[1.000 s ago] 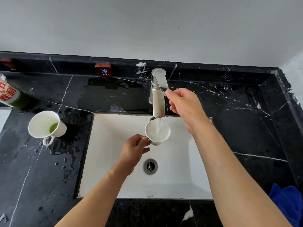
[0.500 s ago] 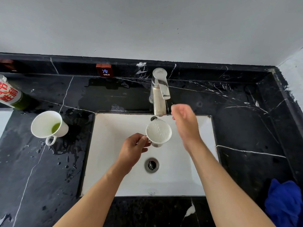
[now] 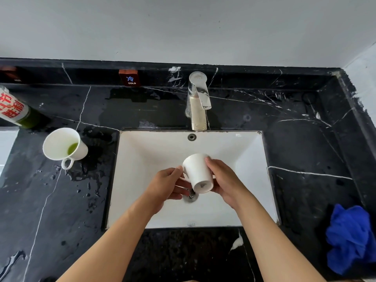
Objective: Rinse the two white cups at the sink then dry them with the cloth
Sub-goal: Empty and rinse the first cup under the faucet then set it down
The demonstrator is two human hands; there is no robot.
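Currently: step 1, rinsing cup no. 1. Left hand (image 3: 168, 185) pinching handle, right hand (image 3: 224, 181) cupping wall of white cup (image 3: 198, 171), tipping it mouth-away over sink (image 3: 252, 159) drain. Second cup (image 3: 61, 145) sitting well left of grip w/ green dregs. Next, prob.: swapping cups; cloth (image 3: 350, 237) waiting far right.

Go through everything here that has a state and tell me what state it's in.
Held cup: tipped over the sink, base toward the camera, both hands on it.
Second cup: upright on the counter, green liquid inside.
Faucet: no water running.
Cloth: crumpled, untouched.
Left hand: grips the handle.
Right hand: holds the body.
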